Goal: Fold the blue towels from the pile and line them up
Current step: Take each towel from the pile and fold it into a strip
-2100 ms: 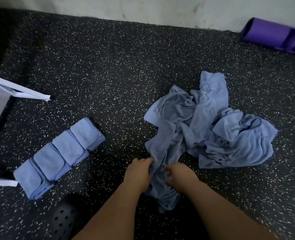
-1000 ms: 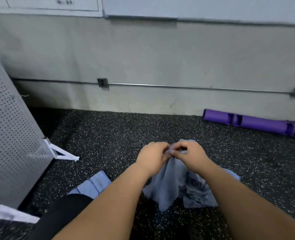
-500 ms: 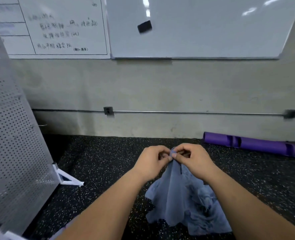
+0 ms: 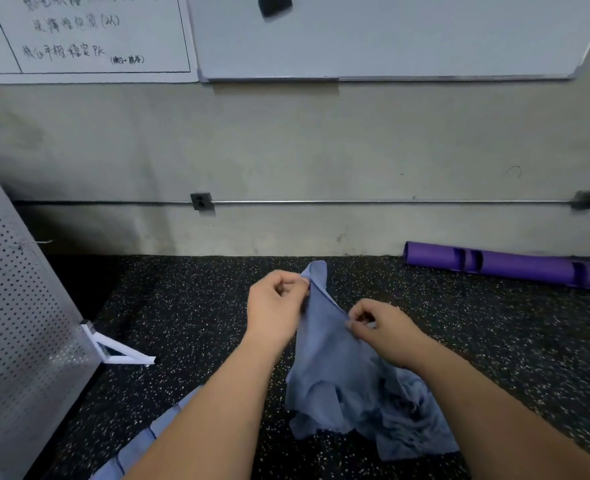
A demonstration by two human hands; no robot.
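Note:
A blue towel (image 4: 324, 348) hangs in the air in front of me, held up by its top edge. My left hand (image 4: 276, 306) pinches that edge near the upper corner. My right hand (image 4: 380, 327) pinches the same edge lower and to the right. Below the hanging towel, the pile of crumpled blue towels (image 4: 407, 420) lies on the dark speckled floor. A row of folded blue towels (image 4: 148, 441) shows at the bottom left, partly hidden by my left forearm.
A grey perforated panel (image 4: 16, 323) on a white foot (image 4: 120, 351) stands at the left. A purple roller (image 4: 515, 265) lies along the wall at the right. Whiteboards (image 4: 390, 32) hang on the wall ahead.
The towel came up off the pile into the air. My hands, first together at one point on its edge, have moved apart along it, the right one sliding down and right.

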